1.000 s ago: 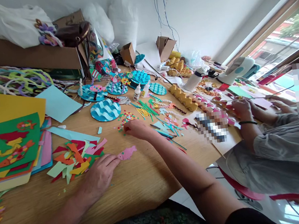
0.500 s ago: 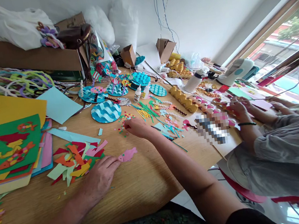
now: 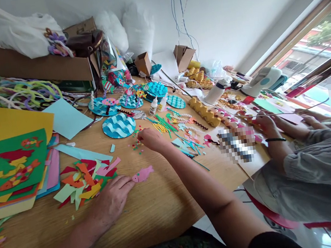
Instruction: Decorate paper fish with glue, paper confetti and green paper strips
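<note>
A pink paper fish (image 3: 144,174) with a dark dot for an eye lies on the wooden table. The fingertips of my left hand (image 3: 115,192) are closed together on its head end and pin it there. Farther off, my right hand (image 3: 151,138) is over a scatter of small coloured paper dots (image 3: 139,146). Its fingers are bent down and closed; whatever is between the tips is hidden. Just beyond is a round blue disc (image 3: 118,125) with wavy paper strips. Cut paper scraps (image 3: 85,182) are heaped left of the fish.
Coloured paper sheets (image 3: 10,167) are stacked at the left. Two small glue bottles (image 3: 153,106) stand behind the dots, near green and yellow strips (image 3: 165,124). Egg-carton pieces (image 3: 204,112) run rightward. A co-worker's hands (image 3: 266,124) are busy at the right.
The view has shifted slightly. My left hand stays at the fish and my right hand remains over the paper dots; little else differs.
</note>
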Demonstrator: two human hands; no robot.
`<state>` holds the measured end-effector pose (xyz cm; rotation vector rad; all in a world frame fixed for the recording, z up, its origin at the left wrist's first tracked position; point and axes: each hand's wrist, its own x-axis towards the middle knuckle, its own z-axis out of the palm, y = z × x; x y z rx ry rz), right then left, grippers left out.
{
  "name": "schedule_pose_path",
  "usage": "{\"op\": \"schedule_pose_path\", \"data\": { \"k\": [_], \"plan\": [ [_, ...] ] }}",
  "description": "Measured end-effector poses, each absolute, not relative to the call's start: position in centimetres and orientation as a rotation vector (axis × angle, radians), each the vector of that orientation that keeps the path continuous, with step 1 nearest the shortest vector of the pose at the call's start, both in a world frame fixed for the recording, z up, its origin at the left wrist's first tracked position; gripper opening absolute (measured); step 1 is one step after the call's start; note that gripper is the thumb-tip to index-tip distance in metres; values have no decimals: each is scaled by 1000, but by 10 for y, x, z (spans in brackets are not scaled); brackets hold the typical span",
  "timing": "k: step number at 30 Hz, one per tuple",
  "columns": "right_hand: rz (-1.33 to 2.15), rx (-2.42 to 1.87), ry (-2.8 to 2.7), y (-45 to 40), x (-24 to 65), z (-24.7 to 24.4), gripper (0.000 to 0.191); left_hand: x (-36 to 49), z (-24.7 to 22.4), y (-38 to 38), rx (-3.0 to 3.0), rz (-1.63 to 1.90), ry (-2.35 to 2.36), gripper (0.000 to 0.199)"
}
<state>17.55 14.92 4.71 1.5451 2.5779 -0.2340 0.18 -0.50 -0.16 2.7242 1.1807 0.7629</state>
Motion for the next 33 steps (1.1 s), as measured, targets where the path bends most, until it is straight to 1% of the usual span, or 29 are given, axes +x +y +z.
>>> {"op": "schedule_pose_path", "data": {
  "k": [12, 22, 25, 27, 30, 33],
  "plan": [
    [-226, 1520, 2576, 150, 176, 40, 20, 1, -10, -5, 2700, 786, 1202, 38],
    [-257, 1641, 2572, 139, 172, 43, 24, 0, -11, -5, 2711, 775, 1196, 39],
    [-349, 1723, 2595, 141, 178, 38, 25, -1, -12, -5, 2693, 772, 1200, 39],
    [-448, 1782, 2614, 142, 184, 35, 22, -1, -12, -5, 2650, 793, 1215, 39],
    [-674, 1873, 2634, 140, 195, 34, 19, -2, -5, -5, 2549, 850, 1204, 37],
    [-942, 1924, 2630, 134, 205, 33, 20, -2, 11, -4, 2349, 951, 1215, 32]
  ]
}}
